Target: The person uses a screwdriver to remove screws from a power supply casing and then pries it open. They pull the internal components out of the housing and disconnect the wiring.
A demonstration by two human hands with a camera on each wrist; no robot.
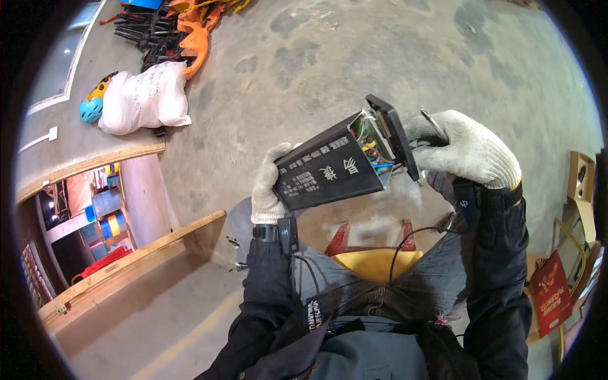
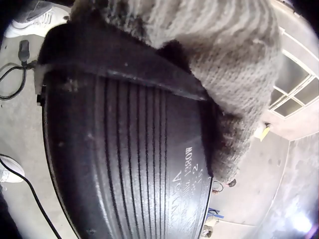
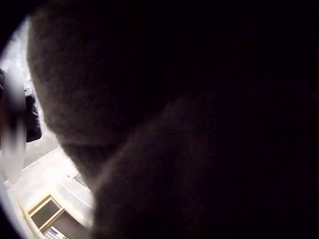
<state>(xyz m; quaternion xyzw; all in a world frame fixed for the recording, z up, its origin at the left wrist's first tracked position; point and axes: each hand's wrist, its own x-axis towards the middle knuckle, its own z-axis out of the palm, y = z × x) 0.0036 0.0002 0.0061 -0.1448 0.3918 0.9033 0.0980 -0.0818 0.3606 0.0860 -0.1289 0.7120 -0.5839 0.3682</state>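
Black controller box [image 1: 329, 171] held in mid-air above the lap, over the concrete floor [image 1: 329, 57]. Long axis tilted, running from lower left up to upper right. Lower end gripped by left hand [image 1: 269, 190], gloved fingers wrapped round the casing; left-wrist view filled by ribbed black housing [image 2: 129, 164] under the knit glove [image 2: 234, 64]. Upper end nearer right hand [image 1: 465, 149], which sits just beside the loosened end plate [image 1: 392, 136] and holds a slim metal tool [image 1: 434, 125]; fingers curled round it, tip hidden. Right-wrist view dark, nothing legible. End plate swung away from the casing mouth, coloured wires [image 1: 370, 152] exposed in the gap. Casing face printed with white characters, finish matt, edges scuffed. White sack [image 1: 145, 98] and orange parts [image 1: 196, 38] lying well apart on the floor
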